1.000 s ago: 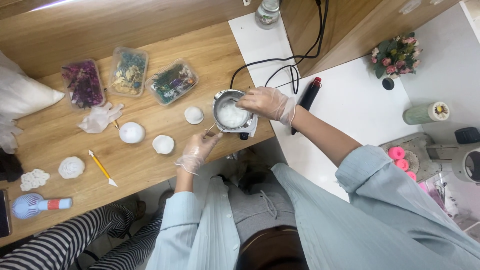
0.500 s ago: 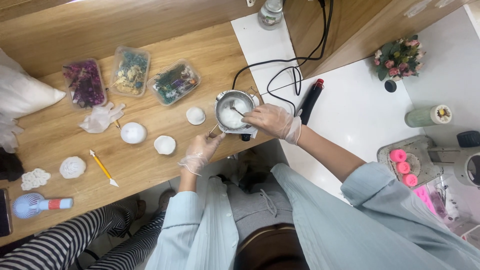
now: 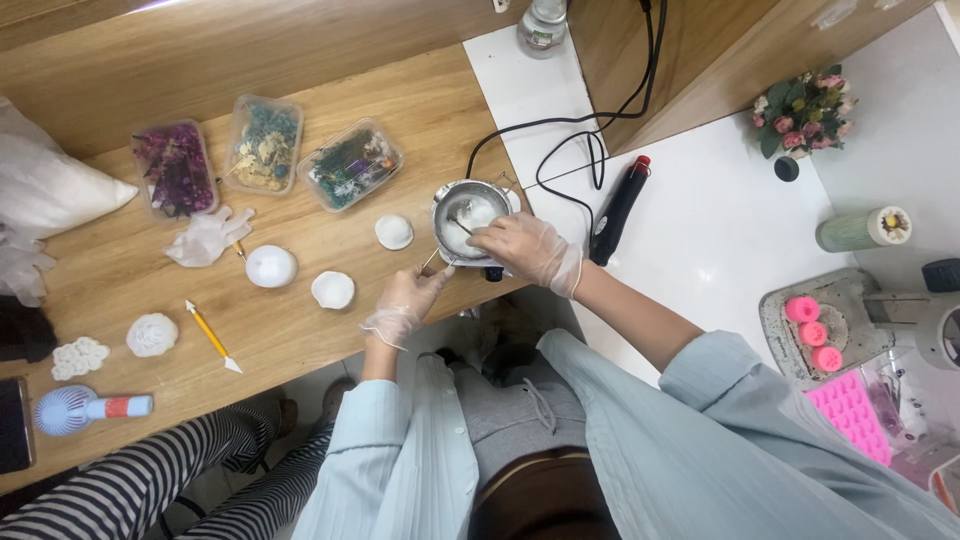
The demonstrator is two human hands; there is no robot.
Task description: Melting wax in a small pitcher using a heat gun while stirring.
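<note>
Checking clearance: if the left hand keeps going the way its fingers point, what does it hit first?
Probably the round metal pot of white wax: the gloved left hand points up and right, already pinching the pot's thin handle. Depth is unclear from overhead.

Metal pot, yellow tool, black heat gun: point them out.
metal pot [image 3: 478,192]: head view, far rim.
yellow tool [image 3: 207,334]: head view, mid-handle.
black heat gun [image 3: 616,213]: head view, body.

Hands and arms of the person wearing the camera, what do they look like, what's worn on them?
Both the left hand and the right hand wear thin, clear disposable gloves that wrinkle at the wrists. The shirt sleeves are pale blue with fine ribbing; both are pushed up, leaving the forearms bare. No jewellery shows.
</note>
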